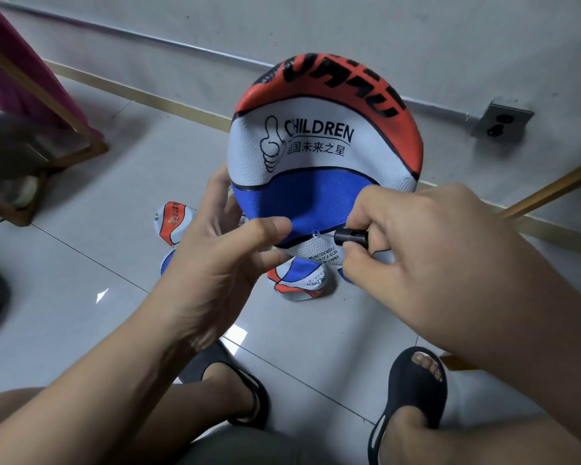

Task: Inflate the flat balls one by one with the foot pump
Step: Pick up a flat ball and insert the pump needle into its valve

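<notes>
A flat red, white and blue ball (319,152) marked CHILDREN is held up in front of me, dented inward. My left hand (215,263) grips its lower left edge, thumb on the blue panel. My right hand (426,250) pinches the black pump nozzle (351,235), whose thin needle points at the ball's valve on the seam. Other flat balls (299,280) of the same colours lie on the floor below, partly hidden by my hands. The foot pump itself is out of sight.
My feet in black slippers (413,394) stand on the grey tiled floor (81,297). A wooden frame with pink cloth (31,95) is at the left. A wall socket (502,124) and a conduit run along the wall; a wooden bar (550,193) slants at right.
</notes>
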`<state>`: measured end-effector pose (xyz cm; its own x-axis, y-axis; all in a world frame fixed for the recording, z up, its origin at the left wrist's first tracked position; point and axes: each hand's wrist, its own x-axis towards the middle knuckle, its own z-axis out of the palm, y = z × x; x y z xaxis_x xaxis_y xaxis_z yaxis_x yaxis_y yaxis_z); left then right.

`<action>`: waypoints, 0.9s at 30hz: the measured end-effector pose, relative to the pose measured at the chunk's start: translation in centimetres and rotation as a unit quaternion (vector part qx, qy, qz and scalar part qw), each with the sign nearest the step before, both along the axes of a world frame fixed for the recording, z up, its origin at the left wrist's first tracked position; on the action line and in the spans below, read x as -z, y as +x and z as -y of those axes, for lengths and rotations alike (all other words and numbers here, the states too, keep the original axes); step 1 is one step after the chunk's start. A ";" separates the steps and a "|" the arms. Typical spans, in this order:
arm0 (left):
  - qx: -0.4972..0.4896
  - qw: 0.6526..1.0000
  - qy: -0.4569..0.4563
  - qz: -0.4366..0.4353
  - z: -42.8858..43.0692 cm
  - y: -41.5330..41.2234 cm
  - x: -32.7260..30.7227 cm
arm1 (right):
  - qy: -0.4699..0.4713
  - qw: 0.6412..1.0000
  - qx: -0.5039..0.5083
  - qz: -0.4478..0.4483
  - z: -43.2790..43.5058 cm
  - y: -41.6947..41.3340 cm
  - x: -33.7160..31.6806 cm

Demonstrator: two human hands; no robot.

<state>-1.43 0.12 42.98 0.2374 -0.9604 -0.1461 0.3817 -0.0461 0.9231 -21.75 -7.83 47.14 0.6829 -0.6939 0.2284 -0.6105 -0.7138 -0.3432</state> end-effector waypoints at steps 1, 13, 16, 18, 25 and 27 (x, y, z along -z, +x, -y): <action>-0.001 1.000 0.002 0.005 0.0 0.0 0.0 | 0.001 1.000 -0.004 -0.012 0.1 0.0 0.0; -0.001 1.000 0.023 0.011 0.0 0.0 0.2 | 0.036 0.997 -0.046 -0.052 0.6 0.6 0.0; 0.001 1.000 0.023 0.010 0.0 -0.2 0.2 | 0.052 0.995 -0.053 -0.069 0.5 1.0 0.3; 0.003 1.000 0.021 0.014 0.0 -0.2 0.2 | 0.061 0.994 -0.049 -0.074 0.3 1.2 0.5; -0.001 0.999 0.044 -0.015 0.0 -0.3 1.0 | 0.066 0.991 -0.056 -0.101 0.2 2.2 0.9; -0.002 0.999 0.049 -0.019 -0.1 -0.3 1.2 | 0.070 0.988 -0.062 -0.121 0.2 2.5 1.1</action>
